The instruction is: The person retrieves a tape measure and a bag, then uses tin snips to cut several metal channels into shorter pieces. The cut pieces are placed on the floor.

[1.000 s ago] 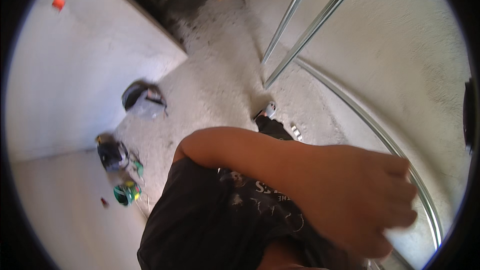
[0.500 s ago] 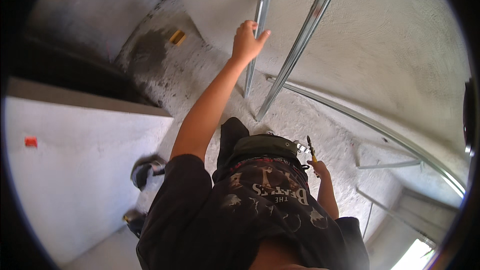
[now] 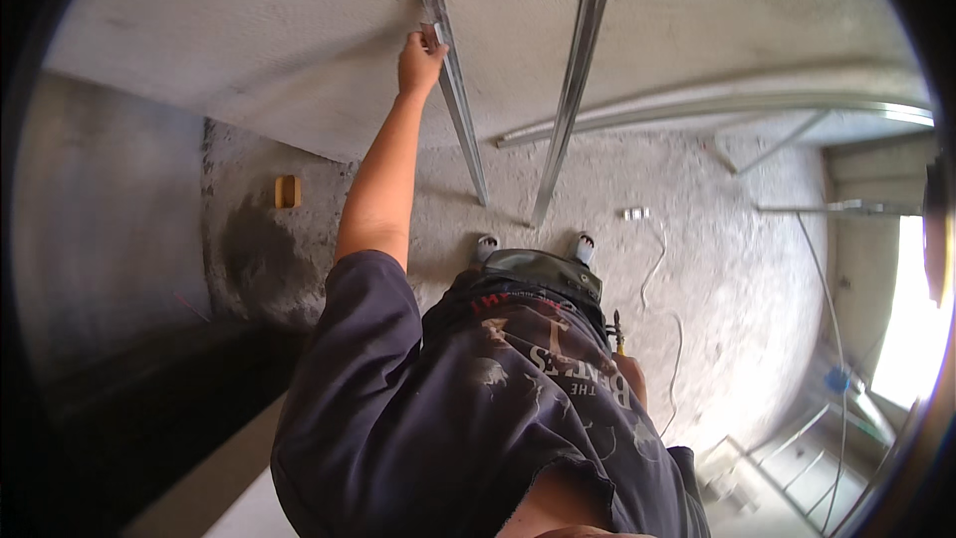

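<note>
At the upper middle, my left hand point(image 3: 423, 62) is closed around a metal stud point(image 3: 461, 105), close to its top end. The stud is a slim grey channel that leans against the plastered wall, its foot on the floor. By my right hip, my right hand point(image 3: 629, 375) is partly hidden by my shirt. It grips yellow-handled snips point(image 3: 618, 335), whose dark jaws point away from me. To the right of the held stud, a longer metal stud point(image 3: 575, 80) leans on the same wall.
A long metal channel point(image 3: 697, 115) runs along the wall's base at right. A white power strip point(image 3: 635, 213) and its cable lie on the rough concrete floor point(image 3: 717, 269). Farther left sits a yellow box point(image 3: 287, 192). A metal frame point(image 3: 797, 438) stands at lower right.
My view has turned toward the left. My left hand, loosely spread beside the shorter stud before, is now closed on it near the top. The right hand, still with the snips, is drawn in closer to my hip.
</note>
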`<control>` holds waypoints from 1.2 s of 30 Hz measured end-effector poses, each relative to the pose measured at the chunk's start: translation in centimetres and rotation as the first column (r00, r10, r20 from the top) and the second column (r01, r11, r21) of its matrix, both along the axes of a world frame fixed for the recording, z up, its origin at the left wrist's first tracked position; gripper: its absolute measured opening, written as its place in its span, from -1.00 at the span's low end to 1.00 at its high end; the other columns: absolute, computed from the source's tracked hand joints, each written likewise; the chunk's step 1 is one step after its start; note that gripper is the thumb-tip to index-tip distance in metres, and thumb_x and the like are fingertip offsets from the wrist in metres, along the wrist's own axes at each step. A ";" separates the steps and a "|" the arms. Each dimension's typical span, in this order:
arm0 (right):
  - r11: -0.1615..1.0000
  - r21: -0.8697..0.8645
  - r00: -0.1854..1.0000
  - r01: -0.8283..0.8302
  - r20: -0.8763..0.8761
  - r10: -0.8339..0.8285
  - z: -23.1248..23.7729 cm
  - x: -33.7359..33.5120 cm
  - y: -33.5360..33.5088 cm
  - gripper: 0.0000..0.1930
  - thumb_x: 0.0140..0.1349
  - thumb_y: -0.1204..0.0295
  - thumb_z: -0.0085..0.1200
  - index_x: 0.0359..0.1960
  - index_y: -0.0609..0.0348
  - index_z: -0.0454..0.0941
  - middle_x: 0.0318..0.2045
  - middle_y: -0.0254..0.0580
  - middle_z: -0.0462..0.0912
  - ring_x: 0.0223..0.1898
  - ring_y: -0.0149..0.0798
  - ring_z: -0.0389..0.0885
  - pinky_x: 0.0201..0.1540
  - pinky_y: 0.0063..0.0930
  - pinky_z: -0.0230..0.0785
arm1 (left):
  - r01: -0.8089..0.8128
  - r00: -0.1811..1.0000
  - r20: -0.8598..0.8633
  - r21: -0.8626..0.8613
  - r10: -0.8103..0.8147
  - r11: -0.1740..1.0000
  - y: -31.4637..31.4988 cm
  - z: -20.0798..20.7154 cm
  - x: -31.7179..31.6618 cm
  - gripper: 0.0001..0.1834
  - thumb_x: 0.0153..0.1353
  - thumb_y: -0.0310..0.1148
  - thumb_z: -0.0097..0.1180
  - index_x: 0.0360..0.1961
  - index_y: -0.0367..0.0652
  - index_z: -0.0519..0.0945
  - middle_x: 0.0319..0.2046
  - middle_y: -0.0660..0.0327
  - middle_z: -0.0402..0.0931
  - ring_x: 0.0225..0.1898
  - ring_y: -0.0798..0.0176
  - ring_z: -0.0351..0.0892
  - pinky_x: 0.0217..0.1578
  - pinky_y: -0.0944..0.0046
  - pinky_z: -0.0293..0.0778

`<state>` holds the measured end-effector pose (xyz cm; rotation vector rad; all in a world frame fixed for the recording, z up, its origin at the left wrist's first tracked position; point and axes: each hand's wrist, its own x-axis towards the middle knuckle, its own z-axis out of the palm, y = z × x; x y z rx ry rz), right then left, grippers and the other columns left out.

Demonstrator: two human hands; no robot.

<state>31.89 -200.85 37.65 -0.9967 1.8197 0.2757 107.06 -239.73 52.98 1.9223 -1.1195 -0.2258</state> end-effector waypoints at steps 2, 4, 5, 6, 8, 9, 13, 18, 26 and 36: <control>1.000 -0.005 0.997 0.031 0.067 -0.031 1.5 1.3 7.2 -0.54 0.23 0.04 0.25 -0.23 0.30 0.64 -0.42 -0.12 0.61 -0.43 -0.20 0.56 -0.37 -0.23 0.34 | 0.029 0.999 0.023 0.037 -0.030 0.999 1.6 0.0 0.0 -0.39 0.24 -0.15 0.39 0.10 -0.43 0.51 0.00 -0.15 0.66 0.06 -0.13 0.68 0.06 0.02 0.57; 0.989 0.052 0.977 0.138 0.159 -0.145 4.7 4.8 10.8 -0.64 0.34 0.24 0.20 0.02 0.26 0.60 -0.14 -0.13 0.66 -0.11 -0.24 0.60 -0.03 -0.32 0.36 | 0.027 0.998 0.059 -0.054 -0.024 0.998 4.0 -0.2 0.8 -0.44 0.29 -0.16 0.35 0.10 -0.40 0.51 -0.05 -0.10 0.69 0.01 -0.07 0.72 0.00 0.07 0.62; 0.976 0.092 0.956 0.199 0.199 -0.214 6.4 5.8 12.6 -0.62 0.37 0.29 0.18 0.12 0.25 0.57 -0.02 -0.13 0.66 0.01 -0.26 0.59 0.09 -0.36 0.34 | 0.091 0.996 0.022 -0.046 -0.090 0.995 5.2 -0.1 -0.1 -0.47 0.29 -0.20 0.35 0.10 -0.40 0.51 -0.06 -0.07 0.69 -0.02 -0.02 0.74 -0.04 0.10 0.64; 0.952 0.132 0.923 0.277 0.237 -0.302 7.3 6.7 15.3 -0.59 0.40 0.34 0.17 0.22 0.25 0.55 0.10 -0.13 0.66 0.13 -0.28 0.58 0.22 -0.41 0.32 | 0.171 0.985 -0.010 -0.044 -0.172 0.984 5.9 0.7 -1.8 -0.49 0.29 -0.23 0.36 0.09 -0.39 0.52 -0.07 -0.04 0.70 -0.04 0.04 0.76 -0.07 0.12 0.66; 0.910 0.185 0.880 0.370 0.245 -0.408 10.0 9.9 16.3 -0.57 0.40 0.33 0.17 0.23 0.25 0.54 0.10 -0.13 0.66 0.13 -0.26 0.59 0.21 -0.38 0.34 | 0.297 0.953 -0.043 -0.089 -0.301 0.951 8.9 2.2 -4.2 -0.53 0.28 -0.29 0.37 0.08 -0.38 0.52 -0.10 -0.01 0.70 -0.08 0.12 0.77 -0.12 0.18 0.69; 0.877 0.204 0.837 0.435 0.268 -0.477 10.6 10.5 17.5 -0.57 0.40 0.32 0.17 0.24 0.25 0.54 0.10 -0.13 0.66 0.13 -0.25 0.60 0.20 -0.37 0.35 | 0.353 0.930 -0.063 -0.112 -0.361 0.929 10.3 3.0 -5.6 -0.54 0.28 -0.32 0.37 0.07 -0.38 0.53 -0.11 0.01 0.69 -0.09 0.15 0.78 -0.15 0.21 0.70; 0.820 0.064 0.714 0.569 0.455 -0.531 10.1 12.2 21.6 -0.60 0.41 0.32 0.13 0.19 0.29 0.57 0.07 -0.12 0.68 0.08 -0.20 0.64 0.15 -0.31 0.41 | 0.378 0.898 -0.118 -0.283 -0.423 0.882 12.7 7.2 -11.5 -0.61 0.22 -0.37 0.41 -0.02 -0.35 0.57 -0.19 0.05 0.69 -0.18 0.16 0.78 -0.12 0.20 0.70; 0.918 -0.236 0.941 0.320 0.192 -0.278 5.8 10.4 20.2 -0.40 0.24 -0.09 0.17 -0.14 0.35 0.66 -0.36 -0.07 0.66 -0.37 -0.13 0.66 -0.36 -0.23 0.48 | 0.442 0.884 -0.026 -0.270 -0.466 0.855 11.0 7.8 -17.9 -0.64 0.19 -0.33 0.42 -0.11 -0.31 0.57 -0.27 0.07 0.68 -0.27 0.14 0.76 -0.24 0.17 0.65; 0.881 0.170 0.897 0.441 -0.074 -0.435 -3.4 2.6 20.0 -0.33 0.16 -0.14 0.23 -0.11 0.35 0.65 -0.35 -0.06 0.64 -0.35 -0.12 0.68 -0.33 -0.20 0.54 | 0.301 0.952 0.065 -0.025 -0.299 0.953 7.3 0.5 -24.1 -0.56 0.20 -0.19 0.43 -0.16 -0.31 0.51 -0.27 -0.05 0.63 -0.21 -0.08 0.70 -0.18 -0.02 0.58; 0.900 0.165 0.915 0.403 -0.093 -0.392 -0.8 0.3 24.3 -0.43 0.25 -0.06 0.19 -0.19 0.35 0.64 -0.42 -0.07 0.66 -0.46 -0.16 0.66 -0.43 -0.24 0.50 | 0.193 0.980 0.023 0.127 -0.197 0.973 3.8 -1.3 -24.7 -0.44 0.18 -0.11 0.45 -0.09 -0.28 0.41 -0.11 -0.06 0.53 -0.12 -0.18 0.66 -0.13 -0.08 0.62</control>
